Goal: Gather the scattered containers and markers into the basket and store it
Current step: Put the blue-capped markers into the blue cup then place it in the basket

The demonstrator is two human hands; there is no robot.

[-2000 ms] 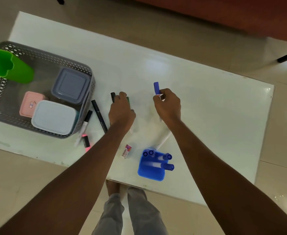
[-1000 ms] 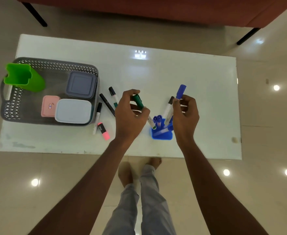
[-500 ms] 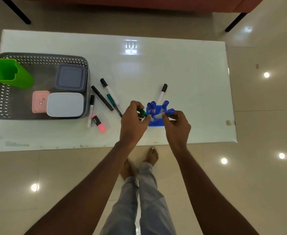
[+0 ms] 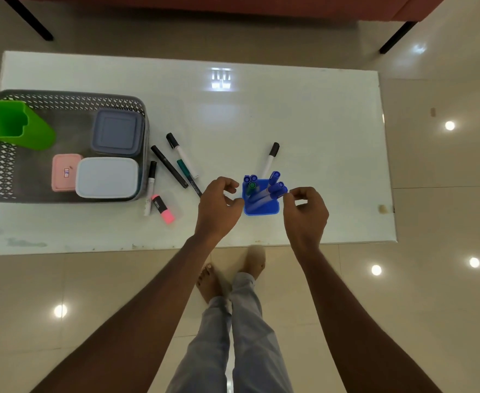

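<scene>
The person is in the middle of collecting markers: both hands hang just above the near edge of the desk [image 4: 318, 109], either side of the blue holder [image 4: 261, 207]. The left hand [image 4: 219, 207] is loosely curled and half open with nothing in it; the right hand [image 4: 306, 211] is the same, its fingertips just beside a blue marker [image 4: 275, 191] leaning in the holder, though whether they touch it I cannot tell. The holder carries several blue markers and one green-capped marker [image 4: 251, 186].

I judge the next move is a reach for the loose markers: a black-capped white marker [image 4: 270, 158] lies just behind the holder, and a cluster lies between it and the grey basket [image 4: 63, 99], including a pink highlighter [image 4: 163, 208] near the front edge.

The basket sits at the left end of the desk and already holds a green holder [image 4: 12, 124], a grey-lidded box [image 4: 116, 131], a white-lidded box [image 4: 107, 177] and a pink case [image 4: 63, 171]. Its left side runs out of frame, and the holder's depth hides the marker barrels.
</scene>
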